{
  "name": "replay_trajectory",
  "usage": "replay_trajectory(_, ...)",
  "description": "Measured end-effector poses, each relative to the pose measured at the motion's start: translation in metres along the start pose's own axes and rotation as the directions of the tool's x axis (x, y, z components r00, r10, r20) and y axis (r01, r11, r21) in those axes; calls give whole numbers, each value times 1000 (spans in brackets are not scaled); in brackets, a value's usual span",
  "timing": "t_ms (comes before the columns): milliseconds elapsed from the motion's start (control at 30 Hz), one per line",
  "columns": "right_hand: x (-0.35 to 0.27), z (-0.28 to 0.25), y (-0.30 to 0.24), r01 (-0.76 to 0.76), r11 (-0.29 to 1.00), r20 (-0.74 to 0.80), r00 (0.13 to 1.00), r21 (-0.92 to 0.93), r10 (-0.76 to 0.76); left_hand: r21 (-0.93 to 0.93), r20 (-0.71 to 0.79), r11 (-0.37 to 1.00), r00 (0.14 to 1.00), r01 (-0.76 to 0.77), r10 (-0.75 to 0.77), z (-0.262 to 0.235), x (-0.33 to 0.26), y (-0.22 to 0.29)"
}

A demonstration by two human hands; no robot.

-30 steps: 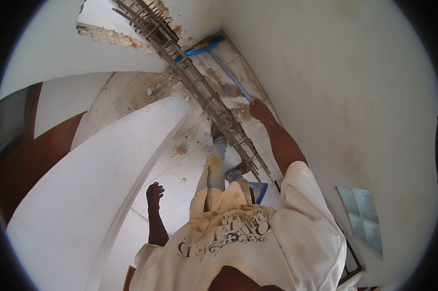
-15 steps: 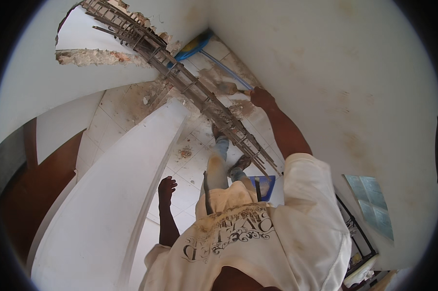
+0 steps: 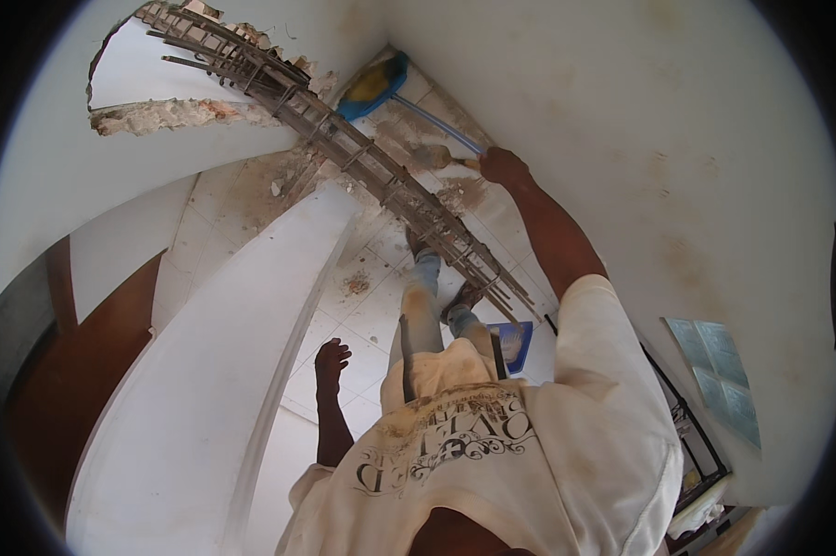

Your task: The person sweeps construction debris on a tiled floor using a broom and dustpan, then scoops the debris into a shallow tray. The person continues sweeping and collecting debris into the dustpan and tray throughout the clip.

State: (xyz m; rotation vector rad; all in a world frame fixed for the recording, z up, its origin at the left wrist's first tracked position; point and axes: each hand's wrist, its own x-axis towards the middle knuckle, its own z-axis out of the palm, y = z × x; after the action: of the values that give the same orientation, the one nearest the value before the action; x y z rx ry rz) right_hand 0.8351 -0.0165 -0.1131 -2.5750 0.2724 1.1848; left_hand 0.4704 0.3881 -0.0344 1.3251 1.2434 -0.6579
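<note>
My right hand (image 3: 504, 167) reaches forward, closed around the yellowish handle of what looks like a trowel (image 3: 433, 156); its dull brown-grey blade is held over dusty floor tiles. A blue-and-white pole (image 3: 441, 123) runs up to the same hand; I cannot tell if it is gripped or passes behind. At its far end is a blue head (image 3: 373, 85), yellowish inside, a broom or dustpan. My left hand (image 3: 333, 360) hangs empty at my side, fingers loosely bent and apart. Between my hands, a rusty steel rebar cage (image 3: 381, 173) slants across the view.
The cage comes out of a jagged hole in the wall (image 3: 172, 113). A white partition (image 3: 223, 343) rises on my left, a stained white wall (image 3: 686, 167) on my right. Rubble (image 3: 356, 281) lies on the tiles, and a blue object (image 3: 513, 345) is near my feet.
The whole view has shifted slightly. My right hand keeps its grip, with the tool's blade a little higher in the picture. My left hand still hangs loosely.
</note>
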Motion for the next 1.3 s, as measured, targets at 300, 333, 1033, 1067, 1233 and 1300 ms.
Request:
replay_trajectory(300, -57, -20, 45, 22, 999, 13, 1000, -38, -22, 13, -34, 979, 979, 204, -203, -9, 2, -14)
replay_trajectory(333, -29, -27, 32, 67, 997, -18, 998, -48, -68, 28, -51, 976, 976, 215, -214, -5, 1, -16)
replay_trajectory(1033, -258, 57, 162, -143, 984, -35, 988, 108, 147, -135, 64, 970, 979, 201, -194, 17, 8, -44)
replay_trajectory(1067, -233, 53, 155, -70, 993, -60, 995, 91, 75, -102, 59, 967, 972, 234, -229, 21, 8, -44)
replay_trajectory(1233, -61, 35, 78, 66, 994, -35, 997, -87, -69, -118, 39, 983, 989, 143, -140, 18, 1, -37)
replay_trajectory(1300, -13, 28, 47, 49, 995, -39, 998, -82, -52, -123, -61, 984, 988, 131, -139, 9, -7, -35)
